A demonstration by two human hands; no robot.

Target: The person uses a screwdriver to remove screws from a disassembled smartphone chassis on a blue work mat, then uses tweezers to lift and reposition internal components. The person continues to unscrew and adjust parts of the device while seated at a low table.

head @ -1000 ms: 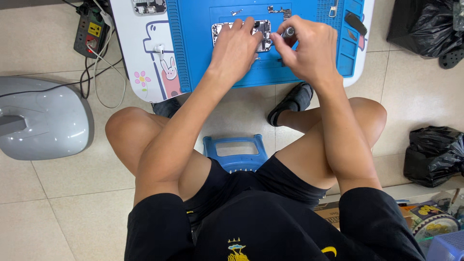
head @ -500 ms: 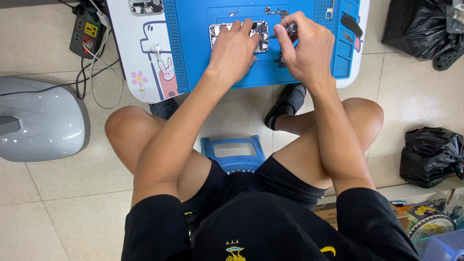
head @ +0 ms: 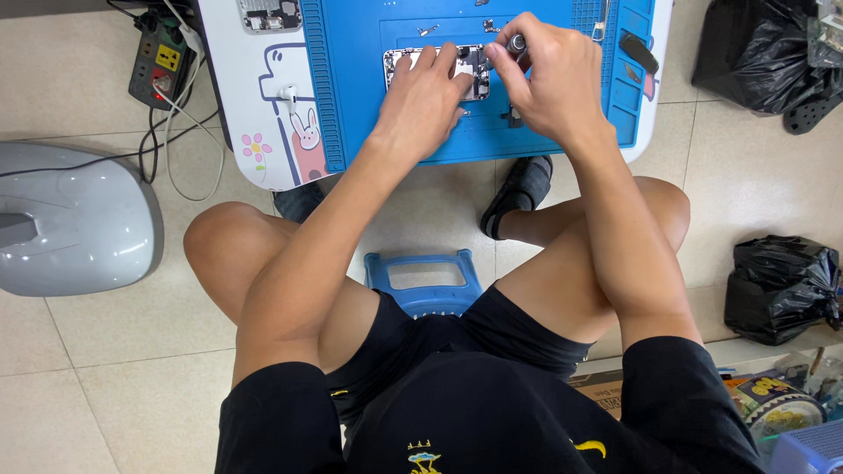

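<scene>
An opened phone (head: 397, 63) with its inner parts bare lies on a blue work mat (head: 351, 96) on a small white table (head: 246, 105). My left hand (head: 421, 96) rests flat on the phone, fingers spread, pinning it down. My right hand (head: 549, 75) pinches a small screwdriver (head: 516, 42) by its grey handle, tip down at the phone's right edge. Small screws and metal bits (head: 428, 31) lie on the mat just beyond the phone.
A power strip (head: 156, 66) with white cables sits on the floor at left, above a grey plastic housing (head: 75, 219). Black bags (head: 777, 285) lie at right. I sit on a blue stool (head: 426, 281). A black tool (head: 638, 51) lies on the mat's right side.
The view has shifted a little, so the table sits higher in frame. My right hand has moved slightly up along the phone's right edge; my left hand stays on the phone.
</scene>
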